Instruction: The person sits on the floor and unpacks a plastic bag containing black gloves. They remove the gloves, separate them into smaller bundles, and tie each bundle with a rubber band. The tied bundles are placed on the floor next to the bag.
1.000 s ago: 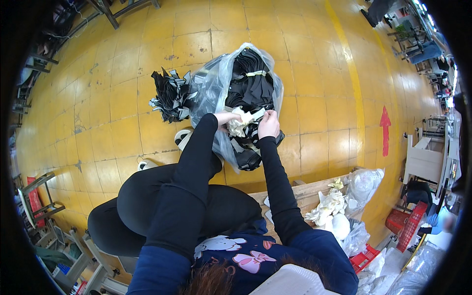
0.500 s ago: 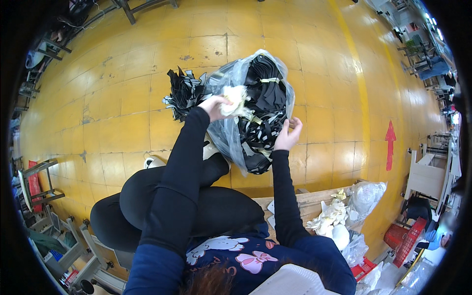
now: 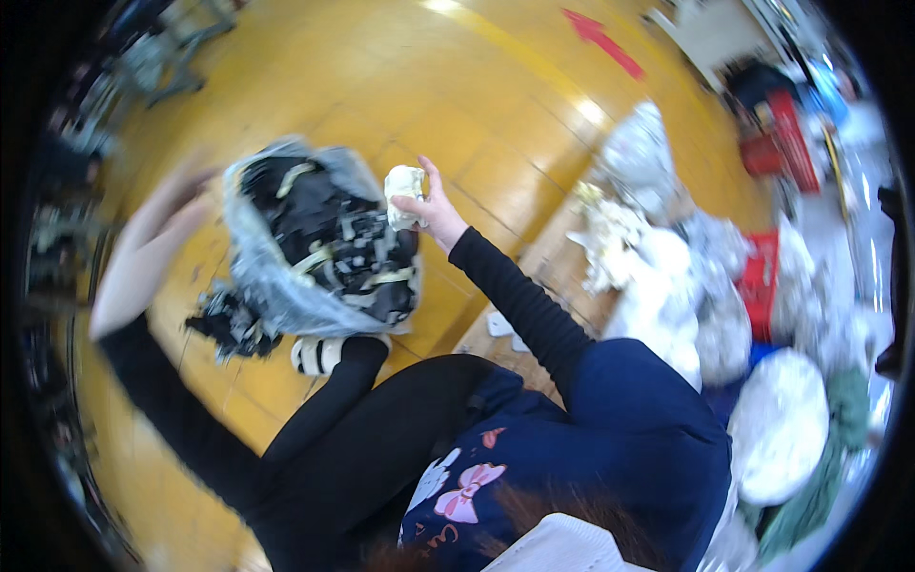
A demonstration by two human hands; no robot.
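Red arrow [image 3: 607,44] on yellow floor [image 3: 381,76] — apparent lettering [image 3: 441,538] on navy shirt [image 3: 610,429] — too blurred to read.

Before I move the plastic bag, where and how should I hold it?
Grip the plastic bag probably by its left rim, gathering from the left: loose film shows there, outside the black pieces filling the open mouth.

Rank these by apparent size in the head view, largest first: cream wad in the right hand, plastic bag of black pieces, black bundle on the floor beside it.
1. Plastic bag, clearly largest
2. Black bundle
3. Cream wad, partly covered by the right hand
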